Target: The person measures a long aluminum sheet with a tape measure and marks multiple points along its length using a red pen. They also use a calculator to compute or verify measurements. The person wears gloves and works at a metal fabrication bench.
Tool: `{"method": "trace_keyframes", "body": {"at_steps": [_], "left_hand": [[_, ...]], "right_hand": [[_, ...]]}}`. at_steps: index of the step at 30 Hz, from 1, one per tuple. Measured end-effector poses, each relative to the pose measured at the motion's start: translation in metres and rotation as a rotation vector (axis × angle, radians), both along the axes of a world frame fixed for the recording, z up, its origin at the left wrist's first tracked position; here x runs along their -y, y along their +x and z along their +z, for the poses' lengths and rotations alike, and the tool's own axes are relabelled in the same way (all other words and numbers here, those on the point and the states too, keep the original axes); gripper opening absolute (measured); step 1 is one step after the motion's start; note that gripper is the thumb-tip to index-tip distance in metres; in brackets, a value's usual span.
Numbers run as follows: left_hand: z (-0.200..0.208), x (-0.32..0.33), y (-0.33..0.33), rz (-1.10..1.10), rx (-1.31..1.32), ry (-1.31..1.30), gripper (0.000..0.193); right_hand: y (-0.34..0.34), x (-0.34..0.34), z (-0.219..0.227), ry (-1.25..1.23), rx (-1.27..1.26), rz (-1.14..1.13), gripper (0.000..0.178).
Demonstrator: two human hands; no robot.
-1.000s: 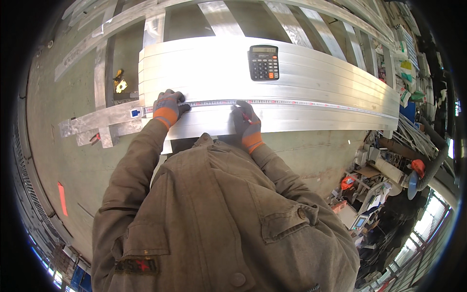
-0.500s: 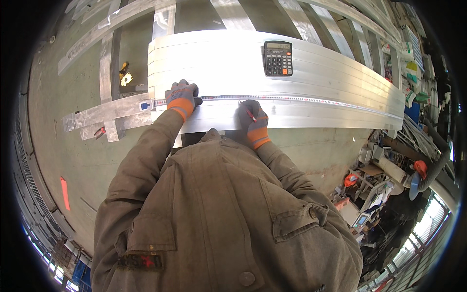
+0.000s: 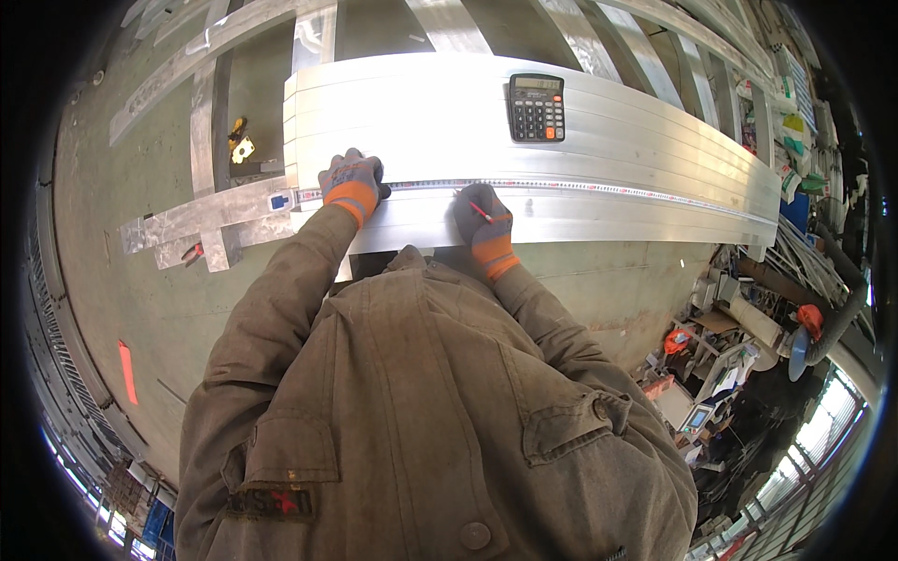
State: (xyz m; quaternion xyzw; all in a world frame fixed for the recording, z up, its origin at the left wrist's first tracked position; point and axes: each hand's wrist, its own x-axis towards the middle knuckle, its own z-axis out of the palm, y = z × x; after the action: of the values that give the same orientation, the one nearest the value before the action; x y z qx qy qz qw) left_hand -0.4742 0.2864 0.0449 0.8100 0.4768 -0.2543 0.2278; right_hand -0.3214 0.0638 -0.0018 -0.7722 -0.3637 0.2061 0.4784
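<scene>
Long silvery metal profiles [image 3: 421, 117] lie side by side in front of me. A tape measure's blade [image 3: 580, 187] stretches along them to the right; a blue-and-white piece, apparently its case [image 3: 280, 202], sits at the left end. My left hand [image 3: 354, 178], in a grey glove with an orange cuff, presses down over the blade with its fingers bent. To its right, just below the blade, my right hand [image 3: 484, 222] is closed around a thin red pencil [image 3: 481, 212]. The pencil's tip points at the profile near the tape's lower edge.
A black calculator [image 3: 537, 107] rests on the profiles beyond my right hand. Metal frame bars [image 3: 210, 122] support the stack. Red-handled pliers [image 3: 193, 252] and a yellow tool [image 3: 242, 148] lie at the left. Cluttered gear [image 3: 716, 346] stands at the lower right.
My right hand has shifted slightly to the left and the pencil has tilted. My left hand stays in nearly the same place on the tape.
</scene>
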Motion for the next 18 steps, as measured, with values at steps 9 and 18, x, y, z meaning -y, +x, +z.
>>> {"method": "trace_keyframes", "body": {"at_steps": [9,18], "left_hand": [[-0.006,-0.002,0.000,0.012,-0.009,-0.018,0.036],[-0.009,-0.002,-0.001,0.023,-0.001,-0.008,0.035]], "right_hand": [[0.003,0.000,-0.002,-0.070,-0.042,0.007,0.009],[0.002,-0.001,-0.004,-0.029,0.017,-0.020,0.007]]}}
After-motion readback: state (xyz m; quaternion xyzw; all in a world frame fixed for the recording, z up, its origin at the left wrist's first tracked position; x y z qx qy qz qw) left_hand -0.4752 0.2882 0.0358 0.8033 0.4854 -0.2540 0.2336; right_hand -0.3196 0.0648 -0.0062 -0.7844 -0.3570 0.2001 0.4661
